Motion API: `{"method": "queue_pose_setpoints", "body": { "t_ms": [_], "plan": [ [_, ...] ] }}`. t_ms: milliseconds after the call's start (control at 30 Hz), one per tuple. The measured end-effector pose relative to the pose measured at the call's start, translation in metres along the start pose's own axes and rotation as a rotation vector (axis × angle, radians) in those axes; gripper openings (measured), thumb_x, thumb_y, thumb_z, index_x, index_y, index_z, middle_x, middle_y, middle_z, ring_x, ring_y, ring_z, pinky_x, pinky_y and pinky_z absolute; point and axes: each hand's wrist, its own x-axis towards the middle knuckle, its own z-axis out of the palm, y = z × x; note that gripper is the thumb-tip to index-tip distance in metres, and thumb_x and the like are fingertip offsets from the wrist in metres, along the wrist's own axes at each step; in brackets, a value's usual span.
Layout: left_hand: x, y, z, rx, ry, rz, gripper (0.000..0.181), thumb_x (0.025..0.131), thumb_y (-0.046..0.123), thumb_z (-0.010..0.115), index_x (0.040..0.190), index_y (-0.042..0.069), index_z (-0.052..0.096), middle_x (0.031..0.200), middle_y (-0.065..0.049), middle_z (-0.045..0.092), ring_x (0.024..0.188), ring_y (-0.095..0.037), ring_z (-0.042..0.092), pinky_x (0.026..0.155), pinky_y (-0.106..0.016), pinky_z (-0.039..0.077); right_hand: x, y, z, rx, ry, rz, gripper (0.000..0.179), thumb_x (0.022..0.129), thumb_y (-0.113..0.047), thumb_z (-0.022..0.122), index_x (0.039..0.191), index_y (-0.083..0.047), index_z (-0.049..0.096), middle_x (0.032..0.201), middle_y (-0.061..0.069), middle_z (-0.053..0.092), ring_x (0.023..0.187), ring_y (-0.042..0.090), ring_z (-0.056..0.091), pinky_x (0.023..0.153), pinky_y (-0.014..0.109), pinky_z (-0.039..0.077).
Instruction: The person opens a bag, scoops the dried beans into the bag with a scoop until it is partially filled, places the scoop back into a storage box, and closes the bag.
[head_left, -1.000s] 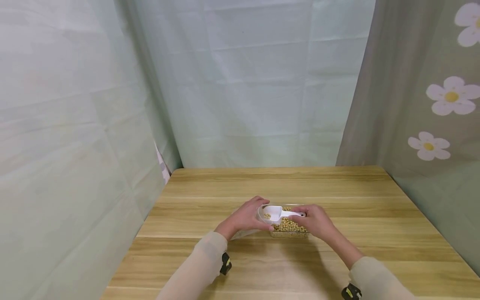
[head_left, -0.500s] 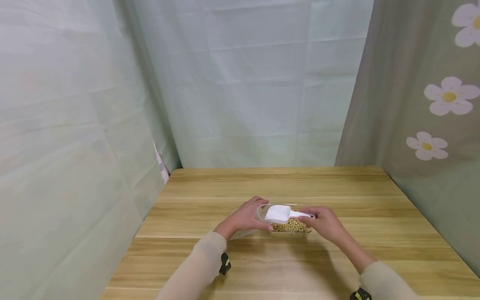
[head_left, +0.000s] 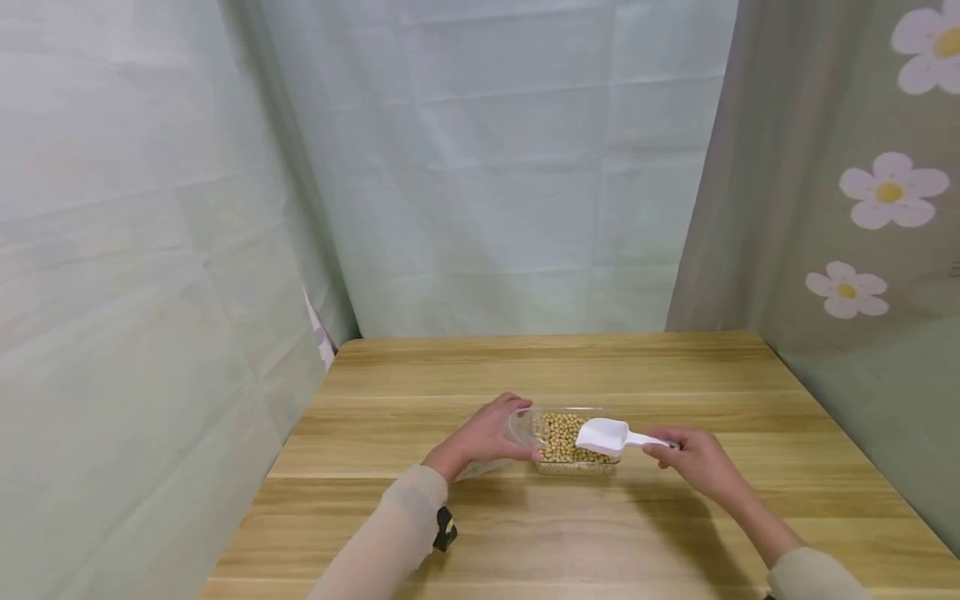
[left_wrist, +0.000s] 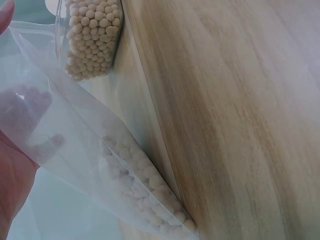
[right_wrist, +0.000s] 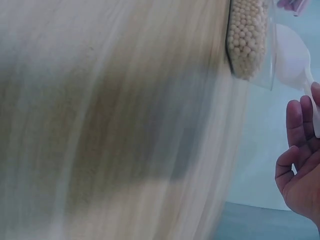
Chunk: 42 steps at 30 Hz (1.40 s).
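My left hand holds a clear plastic bag by its mouth, which gapes toward the right. Soybeans lie in the bottom of the bag in the left wrist view, and fingers show through its film. Right beside it stands a clear rectangular container with many soybeans in it. Over the container's right part is a white plastic scoop; no soybeans show in it. My right hand pinches the end of the scoop's handle, to the right of the container.
The wooden table reaches out behind and on both sides. Pale green cloth hangs at the back and left, and a curtain with white flowers hangs on the right.
My right hand has drawn the scoop rightward, from the bag's mouth to over the container. Soybeans seen in the scoop earlier no longer show. The left hand has stayed nearly still on the bag.
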Motion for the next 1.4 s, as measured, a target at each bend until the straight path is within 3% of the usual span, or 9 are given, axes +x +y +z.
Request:
{"method": "queue_pose_setpoints", "body": {
  "t_ms": [167, 333, 433, 533, 667, 800, 900, 1133, 1400],
  "plan": [
    [-0.004, -0.002, -0.003, -0.013, 0.006, -0.004, 0.095, 0.072, 0.058, 0.081, 0.147, 0.009, 0.047, 0.141, -0.007, 0.048, 0.129, -0.027, 0.047, 0.104, -0.048, 0.041, 0.003, -0.004, -0.001, -0.053, -0.016, -0.035, 0.032, 0.091, -0.028, 0.073, 0.11, -0.002, 0.074, 0.082, 0.008, 0.068, 0.072, 0.016, 0.059, 0.054, 0.027, 0.041],
    [-0.005, -0.002, -0.003, -0.013, 0.005, -0.001, 0.095, 0.073, 0.058, 0.081, 0.147, 0.01, 0.047, 0.14, -0.006, 0.049, 0.127, -0.025, 0.048, 0.104, -0.046, 0.042, 0.01, -0.011, 0.0, -0.188, -0.02, -0.137, 0.028, 0.089, -0.029, 0.075, 0.105, -0.006, 0.077, 0.078, 0.0, 0.067, 0.065, 0.013, 0.052, 0.056, 0.029, 0.043],
    [-0.005, -0.002, -0.002, -0.017, 0.006, -0.004, 0.095, 0.072, 0.058, 0.081, 0.147, 0.01, 0.047, 0.14, -0.005, 0.049, 0.126, -0.025, 0.049, 0.103, -0.045, 0.043, 0.013, -0.017, 0.003, -0.284, -0.012, -0.216, 0.025, 0.087, -0.027, 0.077, 0.101, -0.007, 0.078, 0.083, -0.002, 0.071, 0.069, 0.011, 0.056, 0.062, 0.033, 0.047],
    [-0.006, -0.001, -0.002, -0.019, 0.006, -0.004, 0.094, 0.072, 0.057, 0.081, 0.147, 0.011, 0.047, 0.139, -0.004, 0.05, 0.124, -0.023, 0.05, 0.1, -0.044, 0.044, 0.015, -0.019, 0.01, -0.308, -0.02, -0.244, 0.023, 0.086, -0.025, 0.077, 0.099, -0.006, 0.078, 0.09, 0.003, 0.074, 0.078, 0.014, 0.063, 0.068, 0.038, 0.05],
    [-0.007, 0.001, -0.001, -0.024, 0.002, -0.003, 0.093, 0.073, 0.056, 0.082, 0.147, 0.011, 0.048, 0.137, -0.004, 0.05, 0.119, -0.022, 0.052, 0.095, -0.041, 0.046, 0.02, -0.015, 0.025, -0.2, -0.052, -0.173, 0.026, 0.087, -0.024, 0.076, 0.103, -0.004, 0.077, 0.088, 0.005, 0.073, 0.074, 0.015, 0.062, 0.062, 0.034, 0.05],
    [-0.005, 0.001, 0.001, -0.018, 0.002, -0.002, 0.093, 0.072, 0.056, 0.082, 0.146, 0.011, 0.049, 0.135, -0.003, 0.051, 0.115, -0.019, 0.053, 0.091, -0.037, 0.048, 0.024, -0.012, 0.04, -0.048, -0.08, -0.092, 0.028, 0.089, -0.022, 0.075, 0.106, 0.0, 0.075, 0.075, 0.003, 0.069, 0.061, 0.014, 0.055, 0.049, 0.026, 0.042],
    [-0.004, 0.001, 0.003, -0.009, 0.003, 0.001, 0.094, 0.071, 0.057, 0.082, 0.146, 0.011, 0.049, 0.136, -0.002, 0.051, 0.114, -0.017, 0.053, 0.092, -0.035, 0.047, 0.024, -0.01, 0.046, 0.032, -0.076, -0.065, 0.027, 0.089, -0.02, 0.074, 0.106, 0.001, 0.074, 0.072, 0.003, 0.066, 0.059, 0.014, 0.053, 0.047, 0.024, 0.039],
    [-0.005, 0.003, 0.002, -0.011, 0.005, -0.007, 0.095, 0.07, 0.058, 0.083, 0.146, 0.011, 0.049, 0.136, -0.002, 0.051, 0.116, -0.018, 0.052, 0.094, -0.036, 0.047, 0.017, -0.004, 0.045, 0.125, -0.068, -0.057, 0.031, 0.091, -0.019, 0.073, 0.112, 0.003, 0.072, 0.078, 0.007, 0.066, 0.064, 0.017, 0.056, 0.049, 0.025, 0.043],
    [-0.005, 0.002, -0.001, -0.006, 0.014, 0.003, 0.095, 0.071, 0.059, 0.081, 0.146, 0.01, 0.048, 0.14, -0.005, 0.049, 0.125, -0.025, 0.05, 0.102, -0.045, 0.043, 0.009, 0.004, 0.036, 0.149, -0.061, 0.022, 0.035, 0.092, -0.024, 0.072, 0.117, 0.0, 0.071, 0.086, 0.011, 0.066, 0.068, 0.017, 0.057, 0.05, 0.024, 0.039]
  ]
}}
